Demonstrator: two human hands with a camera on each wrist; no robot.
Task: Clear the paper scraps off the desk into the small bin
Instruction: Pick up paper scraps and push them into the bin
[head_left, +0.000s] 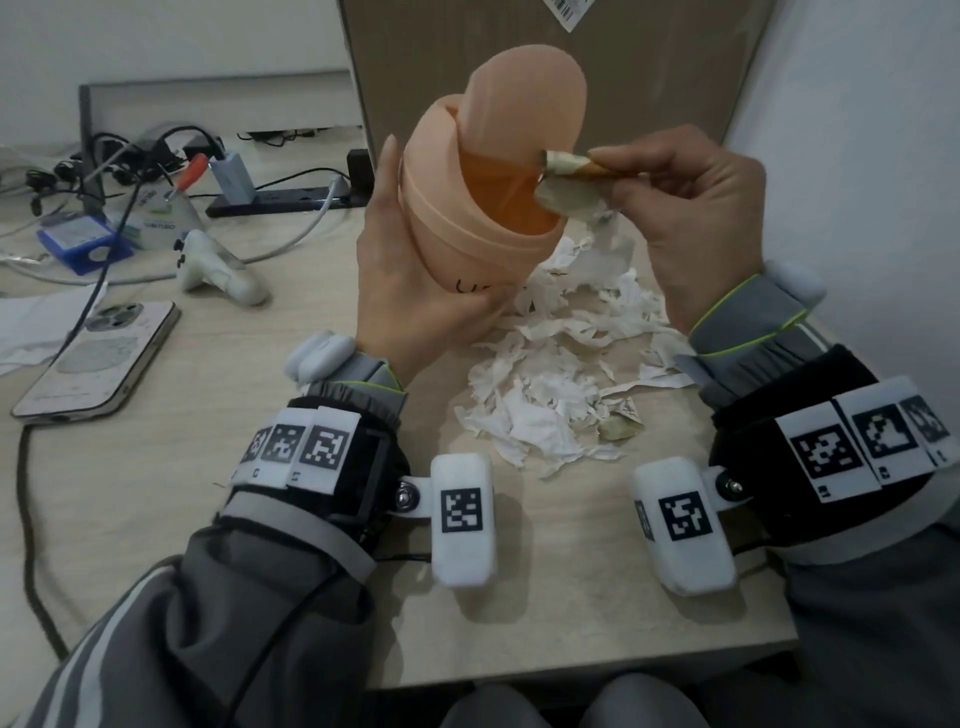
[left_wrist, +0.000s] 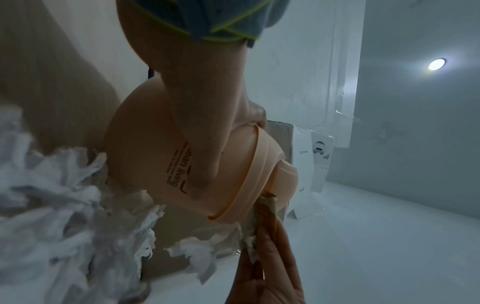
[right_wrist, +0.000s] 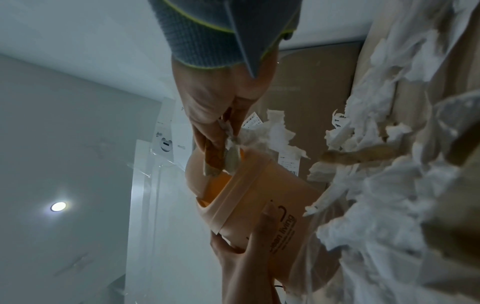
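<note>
My left hand (head_left: 415, 280) grips a small peach bin (head_left: 483, 208) around its body and holds it lifted and tilted toward the right, its swing lid (head_left: 524, 104) tipped up so the mouth is uncovered. The bin (left_wrist: 161, 156) carries dark printed lettering. My right hand (head_left: 691, 192) pinches a bunch of paper scraps (head_left: 566, 179), white tissue with a brown piece, right at the bin's mouth. In the right wrist view the pinched scraps (right_wrist: 228, 152) hang over the bin's rim (right_wrist: 244, 185). A heap of torn white paper scraps (head_left: 561, 374) lies on the desk (head_left: 182, 467) under both hands.
A large cardboard box (head_left: 571, 67) stands right behind the bin. On the left of the desk lie a phone (head_left: 101, 358), a white controller (head_left: 218, 270), a blue box (head_left: 83, 244), a power strip (head_left: 280, 200) and tangled cables. A wall closes the right side.
</note>
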